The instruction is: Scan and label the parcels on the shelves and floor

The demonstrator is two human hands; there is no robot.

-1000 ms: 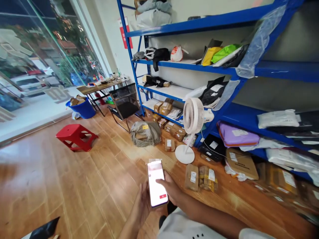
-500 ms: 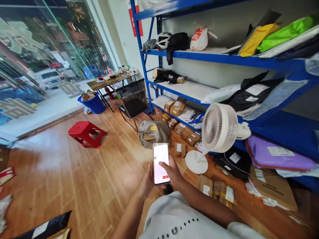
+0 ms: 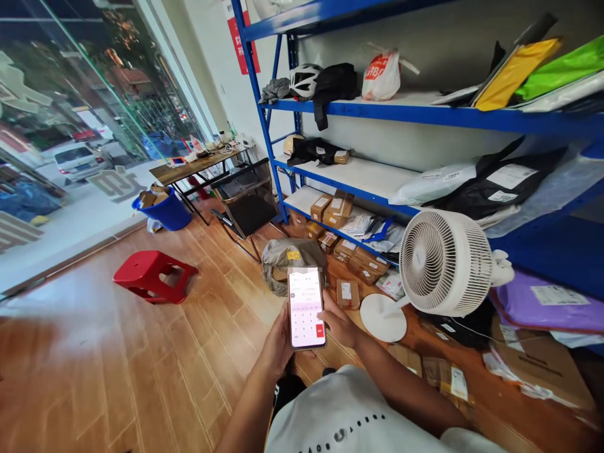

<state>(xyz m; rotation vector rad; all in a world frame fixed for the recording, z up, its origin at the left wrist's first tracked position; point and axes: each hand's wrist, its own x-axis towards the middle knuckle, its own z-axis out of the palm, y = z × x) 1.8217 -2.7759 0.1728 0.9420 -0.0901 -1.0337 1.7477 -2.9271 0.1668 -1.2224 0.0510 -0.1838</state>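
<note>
Floor [image 3: 189, 377] gave you open room on the left, shelves [image 3: 372, 175] bordered your right, and a stool [image 3: 153, 270] stood apart. Your left hand [image 3: 279, 338] and right hand [image 3: 338, 325] clasped opposite edges of the phone [image 3: 306, 311] before you.

Phone [image 3: 306, 309] just below mid-frame, between left hand [image 3: 279, 340] and right hand [image 3: 338, 321]. Sack [image 3: 278, 251] on floor [image 3: 221, 358] beyond it. Stool [image 3: 153, 274] on floor, left of frame, well apart from phone. Window [image 3: 61, 94] upper left. Bin [image 3: 172, 211] beside left end of table [image 3: 189, 168]; chair [image 3: 252, 217] near table's right end. Rack [image 3: 401, 113] across upper right; helmet [image 3: 304, 82] on it, left of plastic bag [image 3: 381, 75]. Fan [image 3: 446, 261] right of phone, before rack.
</note>
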